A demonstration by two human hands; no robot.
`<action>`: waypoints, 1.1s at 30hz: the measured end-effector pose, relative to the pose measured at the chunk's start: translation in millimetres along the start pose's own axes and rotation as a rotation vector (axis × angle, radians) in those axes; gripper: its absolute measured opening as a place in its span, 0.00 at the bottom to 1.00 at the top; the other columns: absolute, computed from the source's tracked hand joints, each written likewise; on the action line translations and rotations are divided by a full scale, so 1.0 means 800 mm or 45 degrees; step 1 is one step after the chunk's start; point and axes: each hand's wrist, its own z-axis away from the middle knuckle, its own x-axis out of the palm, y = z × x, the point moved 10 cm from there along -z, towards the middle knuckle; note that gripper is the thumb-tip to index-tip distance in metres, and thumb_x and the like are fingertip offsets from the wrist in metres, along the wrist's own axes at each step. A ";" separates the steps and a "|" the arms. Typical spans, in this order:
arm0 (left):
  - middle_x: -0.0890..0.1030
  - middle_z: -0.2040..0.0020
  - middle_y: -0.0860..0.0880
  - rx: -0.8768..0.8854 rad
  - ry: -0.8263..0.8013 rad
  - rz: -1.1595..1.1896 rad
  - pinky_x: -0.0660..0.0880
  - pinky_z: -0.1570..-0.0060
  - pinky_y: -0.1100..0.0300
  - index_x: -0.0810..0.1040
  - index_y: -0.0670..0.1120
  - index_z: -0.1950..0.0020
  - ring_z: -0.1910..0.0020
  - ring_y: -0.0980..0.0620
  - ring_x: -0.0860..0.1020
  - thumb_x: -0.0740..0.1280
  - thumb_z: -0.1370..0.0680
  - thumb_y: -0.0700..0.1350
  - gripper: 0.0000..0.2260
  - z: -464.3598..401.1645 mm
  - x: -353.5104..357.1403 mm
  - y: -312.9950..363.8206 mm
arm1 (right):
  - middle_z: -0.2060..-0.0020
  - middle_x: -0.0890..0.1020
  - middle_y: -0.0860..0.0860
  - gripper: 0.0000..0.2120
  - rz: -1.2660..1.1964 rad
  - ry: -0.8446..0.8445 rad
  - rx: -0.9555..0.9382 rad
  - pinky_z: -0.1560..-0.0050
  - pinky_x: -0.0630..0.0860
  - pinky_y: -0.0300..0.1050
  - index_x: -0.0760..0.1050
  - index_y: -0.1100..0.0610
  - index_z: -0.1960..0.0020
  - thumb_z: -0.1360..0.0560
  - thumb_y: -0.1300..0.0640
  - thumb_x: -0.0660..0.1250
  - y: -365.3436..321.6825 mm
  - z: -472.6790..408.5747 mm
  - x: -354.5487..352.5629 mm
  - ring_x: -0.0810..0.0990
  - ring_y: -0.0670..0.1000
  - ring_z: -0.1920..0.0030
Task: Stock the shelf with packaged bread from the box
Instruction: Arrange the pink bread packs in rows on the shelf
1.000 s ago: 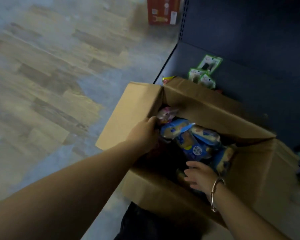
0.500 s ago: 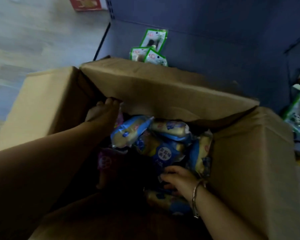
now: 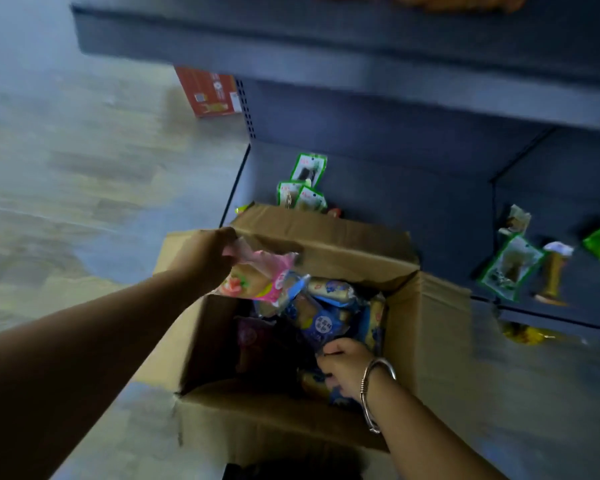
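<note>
The left hand pinches the crimped end of a pink plastic-wrapped bread packet, which hangs over the far left corner of the open brown cardboard box. The grip is only on the wrapper's thin seal, so the packet could slip free or the seal could tear, dropping it back into the box or onto the pale wood-patterned floor.

The right hand is down inside the box, fingers curled round a blue plastic-wrapped bread packet in a loose pile; pulling it out may drag neighbouring packets over the rim.

The dark blue metal shelf beyond the box already carries small green snack pouches, which a carelessly placed packet could knock over. The frame is blurred, so finer finger detail cannot be told.
</note>
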 end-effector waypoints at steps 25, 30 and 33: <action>0.75 0.61 0.43 0.231 -0.180 0.313 0.69 0.68 0.60 0.78 0.43 0.56 0.66 0.50 0.74 0.60 0.32 0.24 0.16 0.258 -0.500 0.416 | 0.68 0.76 0.53 0.09 -0.052 -0.175 -0.658 0.65 0.76 0.40 0.73 0.56 0.61 0.25 0.67 0.65 -0.384 0.578 -0.124 0.77 0.46 0.71; 0.76 0.63 0.48 0.308 -0.219 0.493 0.69 0.63 0.61 0.78 0.46 0.59 0.64 0.51 0.72 0.60 0.26 0.28 0.14 0.277 -0.536 0.460 | 0.67 0.79 0.54 0.06 -0.118 0.023 -0.823 0.67 0.78 0.38 0.73 0.58 0.59 0.28 0.67 0.68 -0.425 0.632 -0.170 0.78 0.48 0.69; 0.81 0.61 0.51 0.399 -0.236 0.451 0.75 0.61 0.65 0.78 0.48 0.56 0.62 0.55 0.78 0.64 0.24 0.36 0.07 0.284 -0.561 0.498 | 0.67 0.80 0.54 0.08 -0.161 0.135 -0.922 0.69 0.77 0.35 0.75 0.62 0.50 0.29 0.66 0.69 -0.456 0.665 -0.200 0.79 0.46 0.71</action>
